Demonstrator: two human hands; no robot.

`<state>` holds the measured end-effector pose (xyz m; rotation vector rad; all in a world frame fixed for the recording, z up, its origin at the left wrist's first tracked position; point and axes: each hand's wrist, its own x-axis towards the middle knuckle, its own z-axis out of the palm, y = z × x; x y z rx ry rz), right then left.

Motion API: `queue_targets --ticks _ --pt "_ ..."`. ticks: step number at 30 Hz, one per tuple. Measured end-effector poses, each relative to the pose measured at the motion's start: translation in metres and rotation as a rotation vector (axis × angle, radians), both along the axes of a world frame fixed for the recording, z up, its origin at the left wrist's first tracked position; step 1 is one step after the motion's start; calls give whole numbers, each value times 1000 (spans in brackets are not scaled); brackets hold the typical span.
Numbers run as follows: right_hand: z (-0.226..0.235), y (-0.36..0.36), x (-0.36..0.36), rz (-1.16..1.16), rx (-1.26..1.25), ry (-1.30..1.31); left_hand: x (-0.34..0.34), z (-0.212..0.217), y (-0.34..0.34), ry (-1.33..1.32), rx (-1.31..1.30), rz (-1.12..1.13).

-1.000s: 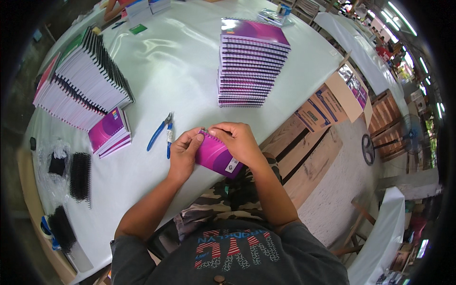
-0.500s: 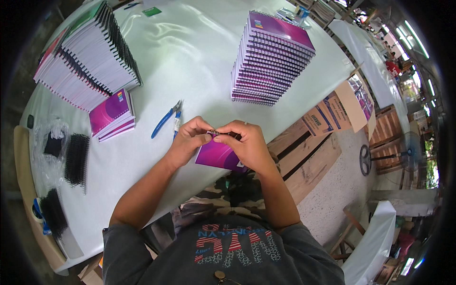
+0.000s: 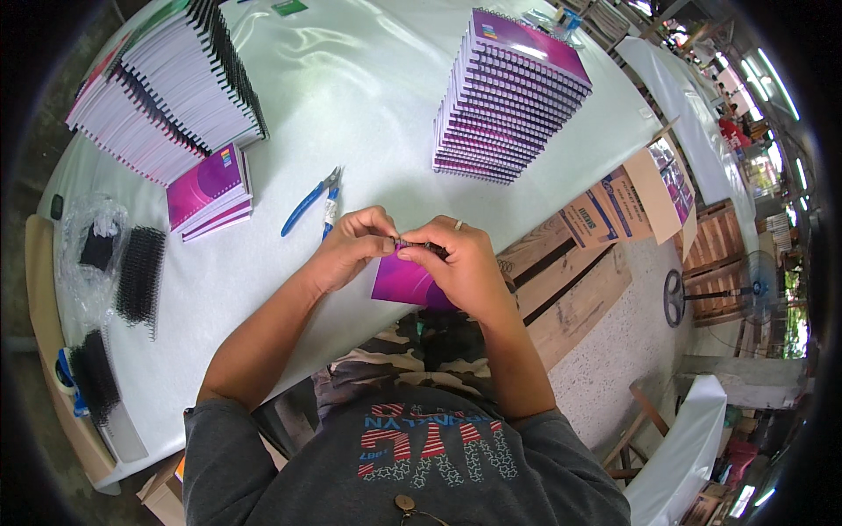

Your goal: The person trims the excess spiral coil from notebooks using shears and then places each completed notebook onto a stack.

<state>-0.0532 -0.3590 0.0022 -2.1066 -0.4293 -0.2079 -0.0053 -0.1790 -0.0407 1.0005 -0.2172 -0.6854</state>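
Note:
A purple-covered notebook [image 3: 399, 282] is held at the table's near edge, its top edge toward the far side. My left hand [image 3: 346, 254] pinches a dark spiral binding coil [image 3: 403, 243] at that edge, thumb against forefinger. With thumb and bent fingers, my right hand [image 3: 458, 263] grips the notebook and the coil along the same edge; the fingers hide most of the coil. Just beyond my left hand lie blue-handled cutting pliers [image 3: 305, 209], with a second blue-and-white tool [image 3: 331, 213] beside them.
A tall stack of spiral-bound purple notebooks [image 3: 509, 105] stands far right. At left are tall book stacks [image 3: 180, 88], a low pile of purple notebooks [image 3: 206, 193], black coils [image 3: 140, 276] and a plastic bag [image 3: 83, 228]. An open carton [image 3: 618, 206] sits on wooden pallets beyond the table's right edge.
Both hands stay at the notebook's top edge. My left fingers have lifted and spread slightly apart from the right ones, showing more coil. The whole view has shifted a little.

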Motion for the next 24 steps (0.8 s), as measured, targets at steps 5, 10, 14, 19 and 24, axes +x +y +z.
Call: queue_targets --ticks 5,10,14,19,24 --pt "8 4 -4 25 -46 -28 0 -7 4 -85 -55 -20" --pt "4 0 -3 29 -103 -57 4 -7 5 -186 -40 -67" --pt "6 0 13 -251 -206 -391 1 20 5 -550 169 224" --pt "-11 4 40 -328 811 -134 -18 67 8 -1282 395 384" --pt "-14 4 60 -250 816 13 -15 81 12 -1091 649 87"
